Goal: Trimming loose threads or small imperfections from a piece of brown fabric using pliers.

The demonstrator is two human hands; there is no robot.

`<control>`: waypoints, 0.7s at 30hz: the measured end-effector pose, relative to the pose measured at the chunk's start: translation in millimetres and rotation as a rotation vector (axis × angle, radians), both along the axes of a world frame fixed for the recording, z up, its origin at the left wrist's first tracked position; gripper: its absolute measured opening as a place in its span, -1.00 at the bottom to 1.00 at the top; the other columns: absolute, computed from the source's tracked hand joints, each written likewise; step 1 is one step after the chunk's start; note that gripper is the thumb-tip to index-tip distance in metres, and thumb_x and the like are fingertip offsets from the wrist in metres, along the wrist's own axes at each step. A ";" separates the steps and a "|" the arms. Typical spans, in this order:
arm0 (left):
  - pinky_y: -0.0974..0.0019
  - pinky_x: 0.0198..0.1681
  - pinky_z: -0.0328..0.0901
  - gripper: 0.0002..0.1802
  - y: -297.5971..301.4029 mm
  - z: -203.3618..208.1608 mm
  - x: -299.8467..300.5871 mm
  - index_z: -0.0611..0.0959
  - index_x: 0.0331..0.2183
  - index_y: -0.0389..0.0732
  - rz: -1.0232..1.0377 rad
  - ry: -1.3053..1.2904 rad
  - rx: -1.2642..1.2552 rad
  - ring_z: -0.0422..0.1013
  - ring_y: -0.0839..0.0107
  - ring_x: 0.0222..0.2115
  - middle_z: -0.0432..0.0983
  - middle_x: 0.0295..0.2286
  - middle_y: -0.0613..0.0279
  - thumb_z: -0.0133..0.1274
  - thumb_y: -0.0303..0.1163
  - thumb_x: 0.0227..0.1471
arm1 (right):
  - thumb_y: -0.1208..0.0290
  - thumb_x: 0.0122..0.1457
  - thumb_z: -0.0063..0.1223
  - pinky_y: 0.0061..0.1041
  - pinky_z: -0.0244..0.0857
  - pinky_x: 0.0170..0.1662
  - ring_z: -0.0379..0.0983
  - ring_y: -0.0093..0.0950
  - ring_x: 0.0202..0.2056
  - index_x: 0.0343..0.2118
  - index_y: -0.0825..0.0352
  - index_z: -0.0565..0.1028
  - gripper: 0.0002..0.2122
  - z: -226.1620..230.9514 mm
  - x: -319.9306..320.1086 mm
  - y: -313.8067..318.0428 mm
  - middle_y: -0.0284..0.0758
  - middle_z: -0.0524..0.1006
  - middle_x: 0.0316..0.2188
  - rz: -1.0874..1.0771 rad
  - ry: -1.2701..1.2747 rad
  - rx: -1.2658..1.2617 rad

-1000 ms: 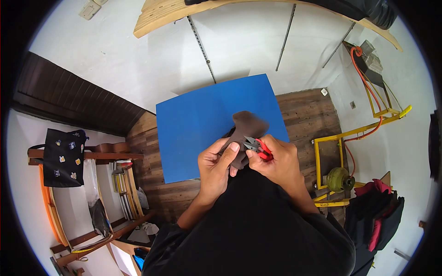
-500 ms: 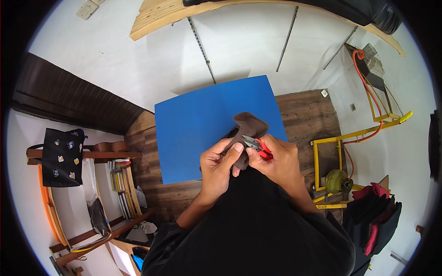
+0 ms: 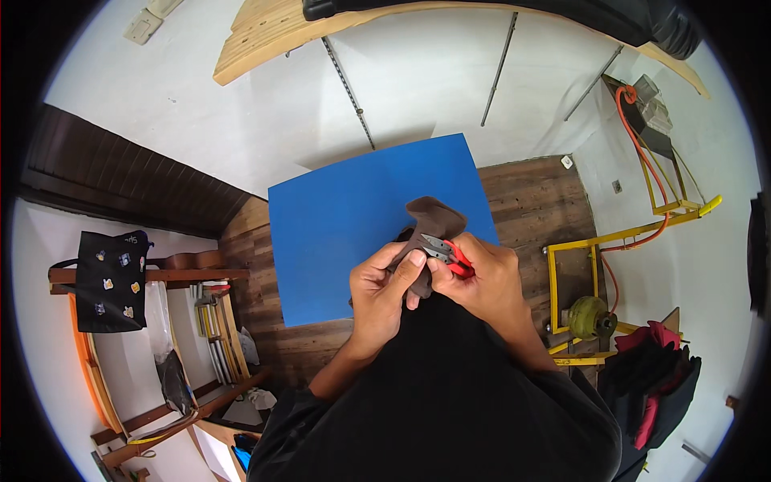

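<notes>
A dark brown piece of cloth (image 3: pixel 438 214) is bunched up in front of my chest, its upper end flaring out over the blue tabletop (image 3: pixel 337 241). My left hand (image 3: pixel 381 291) pinches the cloth, with the thumb on top and the fingers beneath. Red-handled snips (image 3: pixel 458 262) sit in my right hand (image 3: pixel 484 277), which is closed around them. Their grey pointed blades lie against the cloth, just by my left thumb tip. Whether a thread or an edge is between the blades is too small to make out.
A yellow metal frame (image 3: pixel 552 281) with an orange hose (image 3: pixel 660 173) stands at the right, near a heap of dark and red cloth (image 3: pixel 654 386). At the left, a black bag (image 3: pixel 111 281) hangs on a wooden shelf unit (image 3: pixel 185 274). A wooden wall shelf (image 3: pixel 265 40) is overhead.
The view has shifted slightly. Both hands keep their grip on the cloth and the snips, almost in the same place, and the blades look a little further apart.
</notes>
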State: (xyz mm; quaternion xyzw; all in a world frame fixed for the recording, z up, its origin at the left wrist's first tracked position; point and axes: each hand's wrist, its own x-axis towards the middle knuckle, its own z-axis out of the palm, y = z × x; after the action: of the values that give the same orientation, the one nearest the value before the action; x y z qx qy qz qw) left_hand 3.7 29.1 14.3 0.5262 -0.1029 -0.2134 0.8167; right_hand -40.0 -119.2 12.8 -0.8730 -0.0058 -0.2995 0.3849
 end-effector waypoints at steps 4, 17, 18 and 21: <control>0.58 -0.67 0.11 -0.77 -2.7 0.8 0.8 0.60 -0.24 -0.38 -0.003 0.016 -0.018 0.24 0.68 -0.70 0.47 -0.56 0.30 0.04 -0.40 0.15 | 0.33 -0.06 0.29 -0.44 0.22 -0.66 0.38 -0.32 -0.71 -0.59 0.32 0.35 -0.71 -0.3 0.8 -2.0 -0.28 0.40 -0.73 0.009 0.018 0.014; 0.58 -0.70 0.08 -0.78 -0.7 1.0 2.6 0.61 -0.25 -0.40 0.017 0.027 -0.091 0.21 0.69 -0.72 0.46 -0.58 0.30 0.03 -0.43 0.15 | 0.20 0.26 -0.03 -0.71 -0.14 -0.63 0.00 -0.75 -0.70 -0.58 0.33 0.32 -0.65 4.9 0.2 -14.0 -0.51 0.19 -0.75 0.175 0.029 1.082; 0.58 -0.70 0.08 -0.78 0.5 1.4 2.9 0.61 -0.24 -0.40 0.017 0.043 -0.087 0.20 0.69 -0.73 0.46 -0.58 0.30 0.03 -0.43 0.15 | 0.20 0.26 -0.03 -0.71 -0.14 -0.63 0.00 -0.75 -0.70 -0.58 0.33 0.32 -0.65 3.8 -0.7 -14.0 -0.51 0.19 -0.75 0.175 0.030 1.084; 0.59 -0.70 0.08 -0.77 4.3 1.7 2.3 0.61 -0.23 -0.40 0.006 0.052 -0.088 0.20 0.69 -0.73 0.46 -0.58 0.30 0.03 -0.42 0.15 | 0.26 0.23 0.02 -0.73 -0.06 -0.59 0.08 -0.78 -0.64 -0.50 0.37 0.39 -0.73 -2.3 -1.1 -10.8 -0.54 0.26 -0.69 0.216 0.022 1.007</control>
State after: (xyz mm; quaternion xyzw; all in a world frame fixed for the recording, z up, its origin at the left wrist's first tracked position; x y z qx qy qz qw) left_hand 6.0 33.4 16.0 0.4845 -0.0895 -0.2200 0.8419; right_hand -41.1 -129.9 10.6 -0.5768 0.0530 -0.2145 0.7864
